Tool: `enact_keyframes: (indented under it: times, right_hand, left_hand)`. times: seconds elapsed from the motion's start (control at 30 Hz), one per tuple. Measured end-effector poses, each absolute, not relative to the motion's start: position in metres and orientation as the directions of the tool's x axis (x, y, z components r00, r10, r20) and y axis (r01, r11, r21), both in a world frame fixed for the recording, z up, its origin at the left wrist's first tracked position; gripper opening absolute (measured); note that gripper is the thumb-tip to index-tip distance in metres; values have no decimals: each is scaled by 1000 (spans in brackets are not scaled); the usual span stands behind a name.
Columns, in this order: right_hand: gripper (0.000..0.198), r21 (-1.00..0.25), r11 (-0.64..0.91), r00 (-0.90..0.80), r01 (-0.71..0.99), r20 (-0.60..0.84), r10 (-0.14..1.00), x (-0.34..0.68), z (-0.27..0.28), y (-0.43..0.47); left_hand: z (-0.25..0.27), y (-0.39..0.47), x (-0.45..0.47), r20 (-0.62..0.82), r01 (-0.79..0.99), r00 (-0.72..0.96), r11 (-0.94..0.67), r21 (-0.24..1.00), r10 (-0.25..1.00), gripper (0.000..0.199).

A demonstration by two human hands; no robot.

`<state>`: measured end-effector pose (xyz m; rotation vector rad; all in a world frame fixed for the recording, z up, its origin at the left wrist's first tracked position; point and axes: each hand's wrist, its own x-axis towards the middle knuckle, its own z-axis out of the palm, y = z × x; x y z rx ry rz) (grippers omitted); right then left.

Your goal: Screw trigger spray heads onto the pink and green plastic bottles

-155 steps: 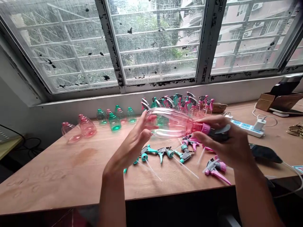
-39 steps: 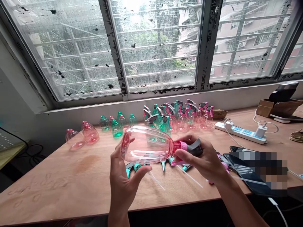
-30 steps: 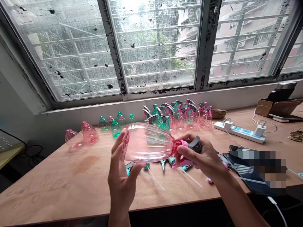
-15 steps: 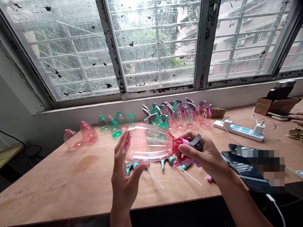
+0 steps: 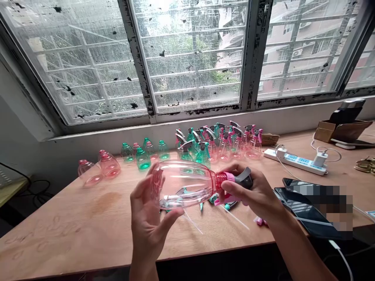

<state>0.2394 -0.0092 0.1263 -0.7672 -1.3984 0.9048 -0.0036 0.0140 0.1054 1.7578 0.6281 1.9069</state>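
Being held sideways above the surface (image 5: 96, 234), toward its near edge, the pink bottle (image 5: 187, 181) is being gripped at its base by fingers of the left hand (image 5: 148, 224) and at its spray head (image 5: 244, 178) by those of the right hand (image 5: 259, 195), seemingly so both ends are being steadied.

Window (image 5: 175, 78) behind table (image 5: 73, 230): panes grimy, spotted black, frame (image 5: 252, 78) paint flaking. Foliage (image 5: 202, 50) and building (image 5: 304, 50) outside. Table's right side: white power strip (image 5: 301, 163), two plugs (image 5: 320, 159) in; two dark phones (image 5: 301, 212), overlapping, partly blurred out; brown carton (image 5: 325, 131) farther back. Far left: black cables (image 5: 38, 191) beside yellowish board (image 5: 11, 189).
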Motion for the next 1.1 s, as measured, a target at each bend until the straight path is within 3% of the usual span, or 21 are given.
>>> enact_keyframes:
  times: [0.07,0.13,0.27,0.37,0.5,0.57,0.67,0.77,0.83,1.0,1.1]
  right_hand:
    - [30,-866,499,-40,-44,500,865,241,127,-10]
    - [27,-820,568,-54,67,566,823,244,129,-12]
    - [24,-705,659,-116,261,655,747,248,131,-17]
    - [23,-775,606,-76,176,604,794,247,128,-15]
    - [31,-887,459,-53,-49,461,886,243,124,-9]
    - [29,-892,444,-54,-87,449,892,240,123,-9]
    - [22,-836,549,-90,2,546,833,237,125,-14]
    - [25,-726,680,-84,106,674,733,234,126,-20]
    - [29,-701,706,-37,101,707,707,232,124,-22]
    - [18,-781,621,-56,-67,624,779,231,119,-17]
    - [18,-786,617,-72,-25,617,783,230,119,-17]
  left_hand:
    - [106,11,-3,781,-33,-41,-782,622,623,94]
    - [104,8,-4,746,-17,-25,-747,665,665,97]
    - [104,7,-14,667,-46,185,-671,740,722,107]
    - [113,13,-27,595,27,322,-636,771,736,90]
    - [131,15,-42,597,271,368,-697,664,713,108]
    - [136,12,-45,630,309,344,-717,624,696,113]
    - [137,3,-42,636,134,302,-693,709,710,112]
    - [139,-8,-35,590,-76,248,-592,802,768,81]
    - [140,-12,-32,600,-98,229,-595,798,767,72]
    - [142,-11,-43,662,57,335,-715,696,671,96]
    - [140,-10,-52,652,114,417,-748,654,634,108]
